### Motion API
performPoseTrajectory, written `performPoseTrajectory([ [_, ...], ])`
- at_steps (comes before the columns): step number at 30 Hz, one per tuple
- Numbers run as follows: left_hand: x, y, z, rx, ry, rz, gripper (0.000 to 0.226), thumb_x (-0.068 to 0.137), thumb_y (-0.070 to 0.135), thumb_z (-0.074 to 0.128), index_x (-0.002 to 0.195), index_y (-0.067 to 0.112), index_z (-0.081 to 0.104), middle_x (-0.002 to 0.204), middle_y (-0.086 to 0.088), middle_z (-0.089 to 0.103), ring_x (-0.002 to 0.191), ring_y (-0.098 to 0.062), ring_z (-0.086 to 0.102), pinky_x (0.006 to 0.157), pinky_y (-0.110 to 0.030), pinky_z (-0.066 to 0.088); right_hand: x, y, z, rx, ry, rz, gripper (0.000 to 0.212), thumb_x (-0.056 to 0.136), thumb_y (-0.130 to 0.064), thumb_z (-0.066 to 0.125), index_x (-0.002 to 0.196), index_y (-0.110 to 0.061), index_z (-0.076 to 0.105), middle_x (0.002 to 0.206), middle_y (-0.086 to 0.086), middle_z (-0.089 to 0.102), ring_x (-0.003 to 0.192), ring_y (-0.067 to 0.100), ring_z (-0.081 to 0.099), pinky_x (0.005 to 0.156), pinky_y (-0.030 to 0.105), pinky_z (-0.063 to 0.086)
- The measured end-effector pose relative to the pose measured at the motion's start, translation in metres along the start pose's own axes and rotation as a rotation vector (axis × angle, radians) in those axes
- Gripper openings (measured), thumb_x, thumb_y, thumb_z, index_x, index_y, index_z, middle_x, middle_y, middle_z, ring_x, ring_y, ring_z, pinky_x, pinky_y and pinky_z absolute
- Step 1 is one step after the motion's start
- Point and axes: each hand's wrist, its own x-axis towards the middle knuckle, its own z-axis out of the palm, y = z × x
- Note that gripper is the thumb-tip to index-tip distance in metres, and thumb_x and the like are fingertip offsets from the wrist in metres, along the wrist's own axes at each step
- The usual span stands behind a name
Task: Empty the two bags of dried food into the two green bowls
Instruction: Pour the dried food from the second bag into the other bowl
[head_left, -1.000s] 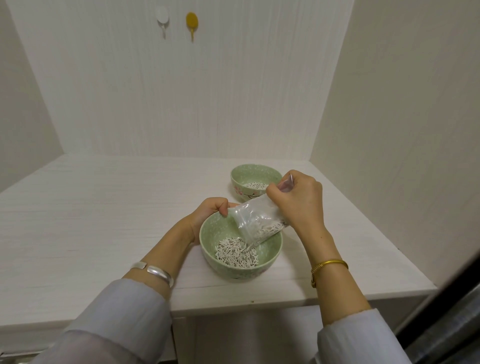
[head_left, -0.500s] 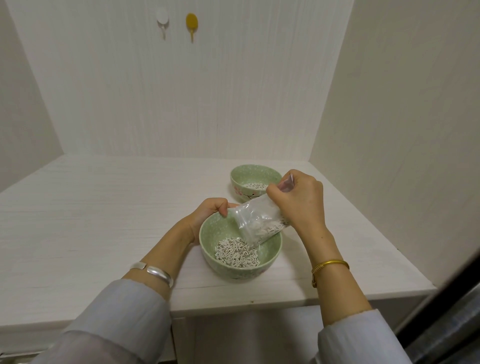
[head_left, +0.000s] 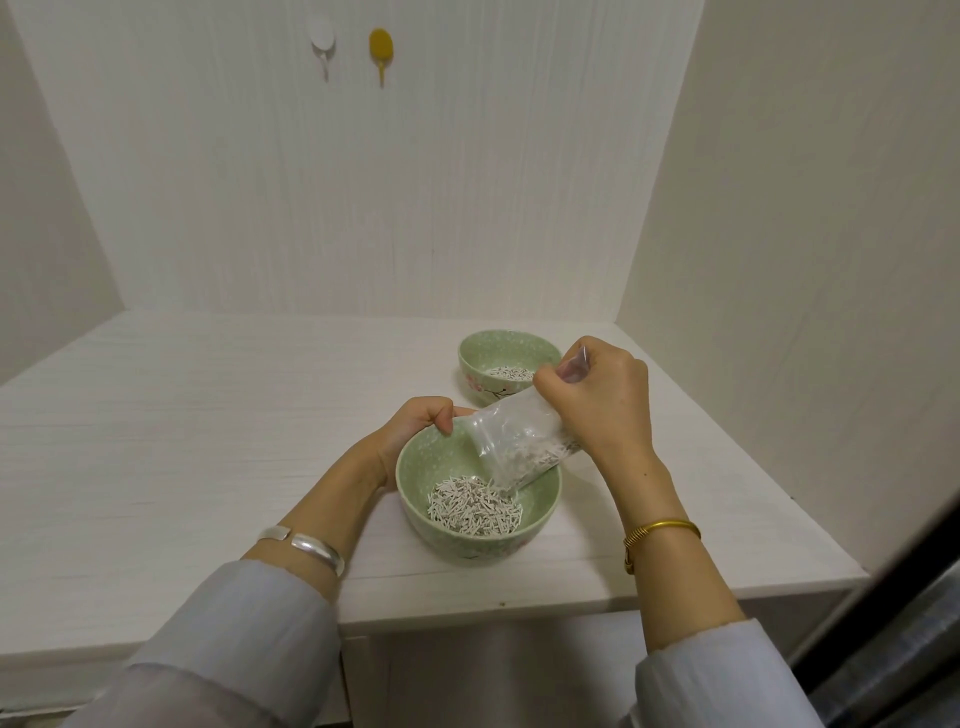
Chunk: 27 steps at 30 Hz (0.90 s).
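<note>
The clear plastic bag (head_left: 519, 444) sits tipped over the near green ceramic bowl (head_left: 415, 470), and the pile of pale dried sticks (head_left: 474, 509) below has grown a touch since a second ago, so this pour looks nearly finished. The right hand (head_left: 597, 402) clenches the bag's closed end at two o'clock; the left hand (head_left: 418, 421) grips the bowl's rim at eleven. On the white desk (head_left: 208, 441), the far green bowl (head_left: 506, 353) already holds some. What remains inside the bag is hard to read.

left hand (head_left: 415, 431) fingers curled, right hand (head_left: 597, 405) fisted
</note>
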Motion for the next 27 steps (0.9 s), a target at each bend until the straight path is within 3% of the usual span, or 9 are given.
performPoseTrajectory([
  [27, 0.0018, -0.001, -0.0012, -0.023, 0.003, 0.01, 0.04, 0.052, 0.011, 0.035, 0.062, 0.007, 0.074, 0.056, -0.008, 0.066, 0.048, -0.019, 0.062, 0.048, -0.019, 0.05, 0.0002, -0.004, -0.0023, -0.049, -0.001, -0.018, 0.012, 0.073, -0.019, 0.061, 0.068, -0.008, 0.061, 0.065, -0.002, 0.058, 0.073, 0.024, 0.06, 0.064, 0.034, 0.049],
])
